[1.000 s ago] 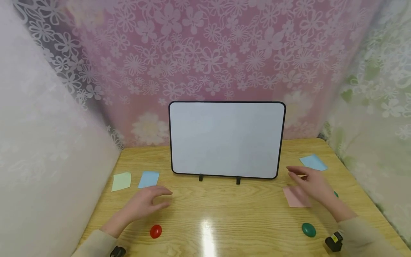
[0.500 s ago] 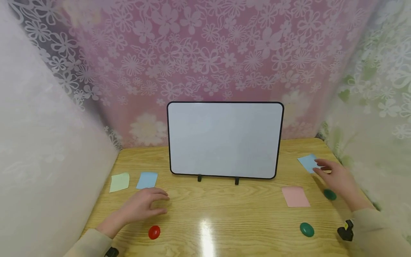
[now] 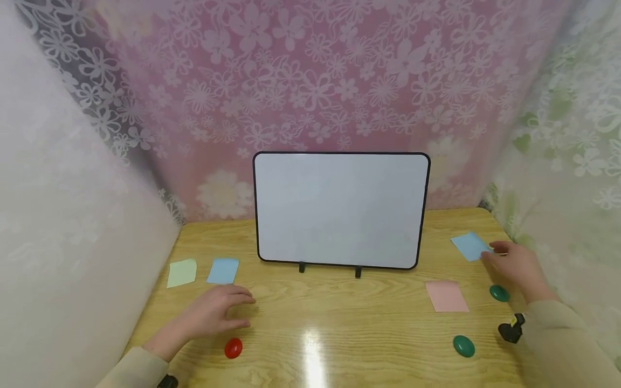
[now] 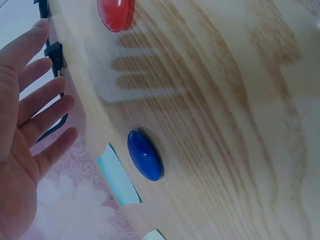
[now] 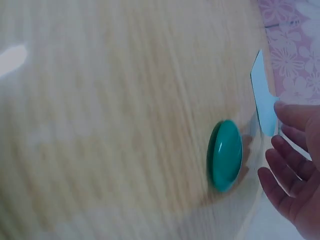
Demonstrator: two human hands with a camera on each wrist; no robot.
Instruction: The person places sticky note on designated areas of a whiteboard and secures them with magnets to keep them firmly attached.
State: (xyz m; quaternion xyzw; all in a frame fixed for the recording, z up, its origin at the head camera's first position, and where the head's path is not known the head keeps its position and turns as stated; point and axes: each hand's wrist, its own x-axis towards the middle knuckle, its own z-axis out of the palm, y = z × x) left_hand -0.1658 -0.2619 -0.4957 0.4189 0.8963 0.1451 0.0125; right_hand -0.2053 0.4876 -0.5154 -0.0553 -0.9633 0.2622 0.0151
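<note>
My right hand [image 3: 519,265] is at the right corner of a blue sticky note [image 3: 469,246], beyond the whiteboard's right side. Its thumb and index fingertips are apart, right at the note's edge; the note lies on the table. In the right wrist view a green oval magnet [image 5: 228,156] lies near the fingers. My left hand [image 3: 215,312] hovers over the table with fingers extended and nothing held. A red oval magnet [image 3: 233,348] lies below it. The left wrist view shows a blue oval magnet [image 4: 145,156], which the left hand hides in the head view.
A whiteboard [image 3: 341,209] stands on small black feet at the table's back. A pink sticky note [image 3: 447,296] and another green magnet [image 3: 464,346] lie on the right. Left of the board lie a second blue note [image 3: 223,270] and a pale green note [image 3: 182,273]. Fabric curtains [image 3: 315,81] surround the table.
My right hand has moved from above the pink note rightward to the blue note's right corner, uncovering a green magnet. My left hand has shifted only slightly.
</note>
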